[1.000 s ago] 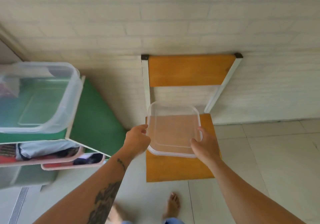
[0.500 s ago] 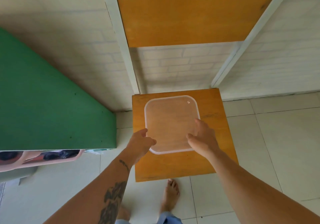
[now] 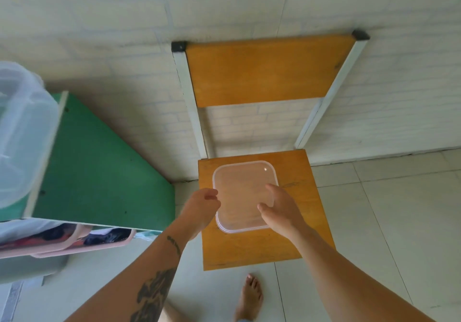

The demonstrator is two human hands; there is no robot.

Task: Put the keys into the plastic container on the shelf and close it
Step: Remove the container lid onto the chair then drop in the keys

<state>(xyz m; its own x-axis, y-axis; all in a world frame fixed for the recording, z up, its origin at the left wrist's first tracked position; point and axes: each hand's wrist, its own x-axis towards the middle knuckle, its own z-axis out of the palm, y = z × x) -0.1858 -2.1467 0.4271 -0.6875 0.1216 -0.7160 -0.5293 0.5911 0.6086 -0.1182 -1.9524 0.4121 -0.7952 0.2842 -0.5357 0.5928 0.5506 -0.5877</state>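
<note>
The clear plastic lid (image 3: pixel 243 192) lies flat on the orange chair seat (image 3: pixel 254 249). My left hand (image 3: pixel 202 203) hovers at the lid's left edge with loosely curled fingers and holds nothing. Over the lid's right side, my right hand (image 3: pixel 280 208) has its fingers spread, and I see no grip on the lid. The open clear plastic container (image 3: pixel 22 132) stands on top of the green shelf (image 3: pixel 99 179) at the far left, partly cut off by the frame. No keys are in view.
The wooden chair's backrest (image 3: pixel 264 69) leans against the white brick wall. Below the shelf top, pink bins (image 3: pixel 74 243) hold dark items. My bare foot (image 3: pixel 249 296) stands on the tiled floor in front of the chair.
The lid went from being held above the chair to lying on the seat. Both hands have let go of it and drawn back slightly. The container is back in view at the left.
</note>
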